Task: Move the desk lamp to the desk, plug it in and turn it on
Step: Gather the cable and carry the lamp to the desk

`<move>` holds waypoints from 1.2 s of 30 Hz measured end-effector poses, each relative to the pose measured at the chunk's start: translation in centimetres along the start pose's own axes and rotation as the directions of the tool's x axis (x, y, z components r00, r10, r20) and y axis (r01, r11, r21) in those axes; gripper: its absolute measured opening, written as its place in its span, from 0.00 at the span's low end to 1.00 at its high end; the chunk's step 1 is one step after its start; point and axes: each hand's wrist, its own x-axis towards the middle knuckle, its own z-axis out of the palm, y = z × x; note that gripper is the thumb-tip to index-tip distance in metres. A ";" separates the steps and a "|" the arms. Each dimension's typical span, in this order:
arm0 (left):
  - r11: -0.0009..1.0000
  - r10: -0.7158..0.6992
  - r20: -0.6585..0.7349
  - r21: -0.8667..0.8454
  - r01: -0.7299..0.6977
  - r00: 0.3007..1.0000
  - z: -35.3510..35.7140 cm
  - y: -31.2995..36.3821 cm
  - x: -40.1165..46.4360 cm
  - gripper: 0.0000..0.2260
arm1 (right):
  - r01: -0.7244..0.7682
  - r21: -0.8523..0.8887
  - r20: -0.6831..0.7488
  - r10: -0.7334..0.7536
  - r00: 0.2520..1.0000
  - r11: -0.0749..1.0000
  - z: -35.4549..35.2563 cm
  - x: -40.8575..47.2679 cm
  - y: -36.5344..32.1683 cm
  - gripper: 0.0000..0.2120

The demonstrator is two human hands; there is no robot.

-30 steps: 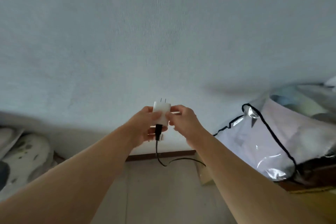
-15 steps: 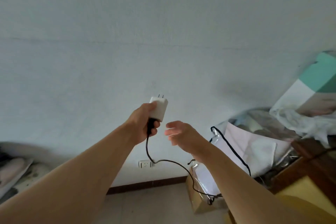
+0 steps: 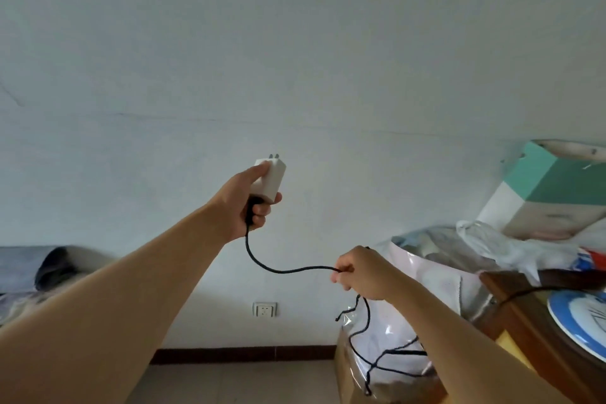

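My left hand (image 3: 250,207) holds a white plug adapter (image 3: 269,179) up in front of the wall, its two prongs pointing upward. A black cable (image 3: 282,269) hangs from the adapter's lower end and runs right into my right hand (image 3: 362,272), which is closed on it; below that hand the cable drops toward the bag. A white wall socket (image 3: 264,309) sits low on the wall, below and between my hands. The wooden desk (image 3: 511,302) shows at the lower right. The lamp itself is not in view.
A clear plastic bag with black trim (image 3: 403,331) stands on a cardboard box by the desk. A blue-rimmed white round object (image 3: 580,321) lies on the desk. A teal and white box (image 3: 551,193) sits on piled bags at right. Bedding (image 3: 39,269) lies at left.
My right hand went from open beside the adapter to lower right, where it closed on the cable. My left hand raised the adapter, and the view lifted, showing the socket and desk.
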 end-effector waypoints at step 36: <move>0.677 0.271 0.437 0.547 -0.493 0.857 15.5 1.2 -4.7 0.18 | 0.088 0.403 -0.682 0.235 0.692 0.911 -13.8 -12.3 -1.0 0.11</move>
